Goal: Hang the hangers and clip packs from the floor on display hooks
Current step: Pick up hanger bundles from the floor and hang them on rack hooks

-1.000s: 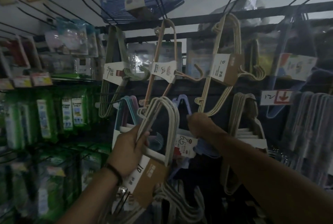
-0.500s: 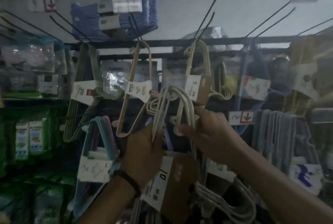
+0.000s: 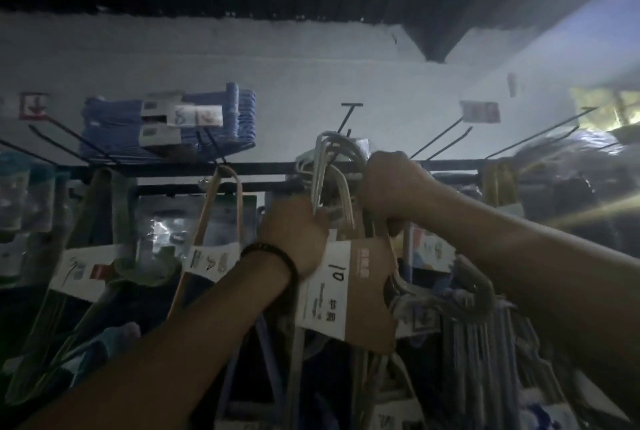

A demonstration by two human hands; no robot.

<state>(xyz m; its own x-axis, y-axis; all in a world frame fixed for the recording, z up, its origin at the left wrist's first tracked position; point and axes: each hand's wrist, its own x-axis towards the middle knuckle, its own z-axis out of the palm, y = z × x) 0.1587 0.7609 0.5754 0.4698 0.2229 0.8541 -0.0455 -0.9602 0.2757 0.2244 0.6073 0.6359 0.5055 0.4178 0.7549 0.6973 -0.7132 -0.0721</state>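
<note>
White plastic hanger bundle (image 3: 320, 180), brown card sleeve (image 3: 367, 291): upright, long axis vertical, top loop just beside black wire display hook (image 3: 346, 119). Left hand (image 3: 294, 235) grips it below; right hand (image 3: 388, 183) clenched on it higher, nearer hook.

Arms raised, left hand (image 3: 295, 239) gripping, right hand (image 3: 389, 187) gripping higher

Bare forearms — dark beaded bracelet (image 3: 273, 256) on left wrist.

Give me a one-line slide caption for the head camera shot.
Left hand and right hand grip a cardboard-banded pack of white hangers, held up at a black display hook.
</note>
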